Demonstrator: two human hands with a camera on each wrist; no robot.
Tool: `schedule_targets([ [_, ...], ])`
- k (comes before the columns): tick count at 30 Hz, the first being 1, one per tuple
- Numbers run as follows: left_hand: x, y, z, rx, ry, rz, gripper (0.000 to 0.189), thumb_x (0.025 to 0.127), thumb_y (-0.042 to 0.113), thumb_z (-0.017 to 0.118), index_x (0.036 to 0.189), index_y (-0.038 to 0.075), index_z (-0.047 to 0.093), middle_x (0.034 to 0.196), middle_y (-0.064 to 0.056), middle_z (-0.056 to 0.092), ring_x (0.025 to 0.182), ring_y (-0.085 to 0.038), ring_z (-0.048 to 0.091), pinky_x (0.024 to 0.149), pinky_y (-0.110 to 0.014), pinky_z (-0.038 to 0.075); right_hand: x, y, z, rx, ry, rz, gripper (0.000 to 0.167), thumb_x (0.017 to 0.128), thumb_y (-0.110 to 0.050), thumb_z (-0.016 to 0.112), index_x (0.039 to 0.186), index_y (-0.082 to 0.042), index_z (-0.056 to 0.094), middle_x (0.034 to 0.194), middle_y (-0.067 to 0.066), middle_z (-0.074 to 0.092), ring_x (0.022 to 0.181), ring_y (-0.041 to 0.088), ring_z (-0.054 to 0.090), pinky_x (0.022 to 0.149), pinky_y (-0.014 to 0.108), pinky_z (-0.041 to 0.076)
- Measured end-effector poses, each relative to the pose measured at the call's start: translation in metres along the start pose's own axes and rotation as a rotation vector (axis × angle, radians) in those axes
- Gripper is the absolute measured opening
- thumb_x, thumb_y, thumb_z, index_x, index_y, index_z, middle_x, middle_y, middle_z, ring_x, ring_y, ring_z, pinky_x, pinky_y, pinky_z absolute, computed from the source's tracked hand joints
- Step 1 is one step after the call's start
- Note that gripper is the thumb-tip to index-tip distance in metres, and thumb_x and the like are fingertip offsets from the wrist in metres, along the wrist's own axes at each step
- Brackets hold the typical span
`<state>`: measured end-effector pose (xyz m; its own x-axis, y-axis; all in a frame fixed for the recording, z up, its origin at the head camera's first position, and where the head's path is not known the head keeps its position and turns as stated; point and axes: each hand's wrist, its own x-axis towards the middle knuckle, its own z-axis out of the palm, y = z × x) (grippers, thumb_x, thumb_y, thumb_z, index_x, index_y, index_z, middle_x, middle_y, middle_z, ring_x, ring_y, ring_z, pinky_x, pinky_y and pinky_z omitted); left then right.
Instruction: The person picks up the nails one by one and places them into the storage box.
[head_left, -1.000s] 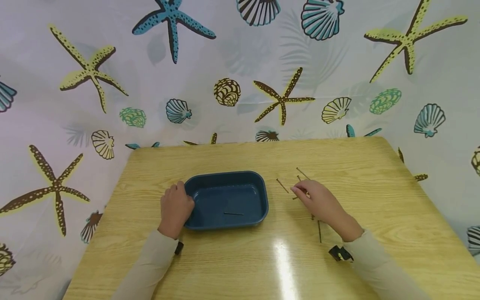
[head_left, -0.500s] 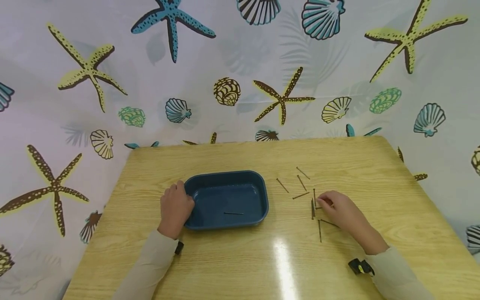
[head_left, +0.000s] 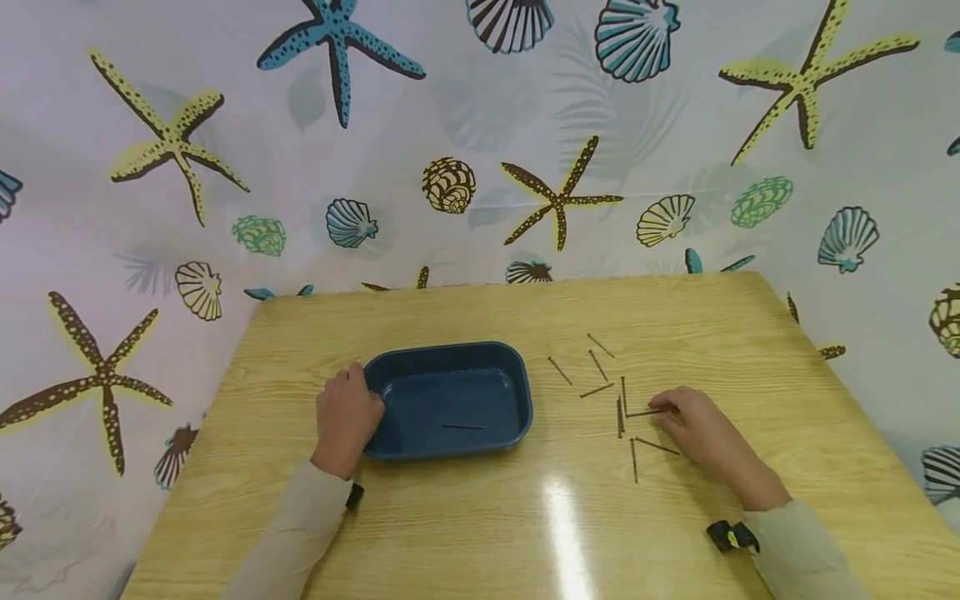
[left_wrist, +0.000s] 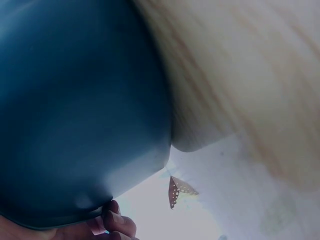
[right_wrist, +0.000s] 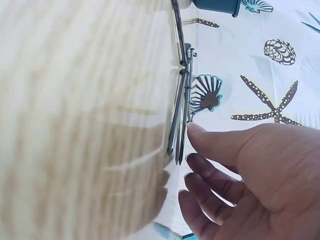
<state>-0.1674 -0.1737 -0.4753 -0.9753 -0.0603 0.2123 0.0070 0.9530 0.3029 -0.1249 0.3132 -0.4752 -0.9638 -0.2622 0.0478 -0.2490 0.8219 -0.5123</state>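
In the head view, the right hand (head_left: 705, 442) is now seen drawn off the upper part of the nail scatter, where nails were covered by it a second ago. Its fingers (right_wrist: 212, 175) have been brought to the near end of a sideways-lying nail (head_left: 640, 413). In the right wrist view a small gap is shown between thumb tip and fingers; whether that nail is pinched cannot be told. The blue tray (head_left: 450, 455) has been left in the same place on the tabletop (head_left: 465, 533), its left rim gripped, as before, by the curled fingers of the left hand (head_left: 347, 421).

One loose nail (head_left: 463, 427) is held on the tray's floor. The other nails (head_left: 559, 371) are strewn between tray and right hand; the sideways nail's far end is crowded by an upright nail (head_left: 623, 393) and a close pair (head_left: 620, 417).

The tabletop's far edge is backed by a patterned cloth (head_left: 465, 92). Bare wood is left between the tray's right wall and the nearest nail, and the right edge is kept well apart from the hand.
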Motion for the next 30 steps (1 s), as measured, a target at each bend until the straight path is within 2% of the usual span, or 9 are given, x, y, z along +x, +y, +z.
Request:
schedule_targets([
  [7, -0.003, 0.000, -0.001, -0.001, -0.020, -0.015, 0.015, 0.083, 0.008, 0.049, 0.093, -0.002, 0.052, 0.079, -0.017, 0.051, 0.069, -0.035, 0.050, 0.059, -0.049, 0.039, 0.006, 0.006, 0.003, -0.005, -0.014, -0.044, 0.017, 0.085, -0.008, 0.065, 0.101, -0.002, 0.065, 0.098, 0.010, 0.059, 0.092, 0.030, 0.055, 0.078, 0.046, 0.045],
  [14, -0.001, 0.000, -0.004, 0.003, -0.016, -0.011, 0.014, 0.083, 0.008, 0.050, 0.093, -0.001, 0.052, 0.078, -0.016, 0.050, 0.069, -0.035, 0.050, 0.059, -0.049, 0.039, 0.015, 0.006, 0.005, 0.034, -0.052, -0.065, 0.009, 0.084, -0.008, 0.066, 0.093, -0.005, 0.066, 0.089, 0.004, 0.061, 0.083, 0.020, 0.058, 0.072, 0.037, 0.047],
  [19, -0.002, 0.001, -0.005, 0.004, -0.018, -0.011, 0.012, 0.083, 0.007, 0.050, 0.091, -0.001, 0.051, 0.078, -0.016, 0.050, 0.069, -0.035, 0.050, 0.059, -0.048, 0.039, 0.018, 0.004, 0.004, 0.065, -0.108, -0.034, 0.007, 0.086, -0.009, 0.064, 0.092, -0.006, 0.064, 0.088, 0.001, 0.059, 0.078, 0.013, 0.056, 0.066, 0.032, 0.047],
  [24, -0.003, 0.002, -0.005, 0.005, -0.006, -0.009, 0.012, 0.082, 0.007, 0.049, 0.091, -0.001, 0.052, 0.077, -0.016, 0.050, 0.068, -0.035, 0.049, 0.059, -0.048, 0.039, 0.019, 0.002, 0.003, 0.071, -0.153, 0.005, 0.008, 0.088, -0.011, 0.062, 0.094, -0.005, 0.062, 0.088, 0.002, 0.058, 0.077, 0.013, 0.054, 0.066, 0.033, 0.045],
  [30, -0.001, 0.000, -0.002, 0.000, 0.007, 0.002, 0.012, 0.082, 0.006, 0.049, 0.091, -0.001, 0.052, 0.076, -0.016, 0.050, 0.066, -0.034, 0.048, 0.058, -0.048, 0.039, 0.019, 0.001, 0.002, 0.042, -0.175, 0.023, 0.006, 0.088, -0.012, 0.062, 0.088, -0.007, 0.061, 0.079, -0.001, 0.056, 0.069, 0.012, 0.049, 0.062, 0.032, 0.042],
])
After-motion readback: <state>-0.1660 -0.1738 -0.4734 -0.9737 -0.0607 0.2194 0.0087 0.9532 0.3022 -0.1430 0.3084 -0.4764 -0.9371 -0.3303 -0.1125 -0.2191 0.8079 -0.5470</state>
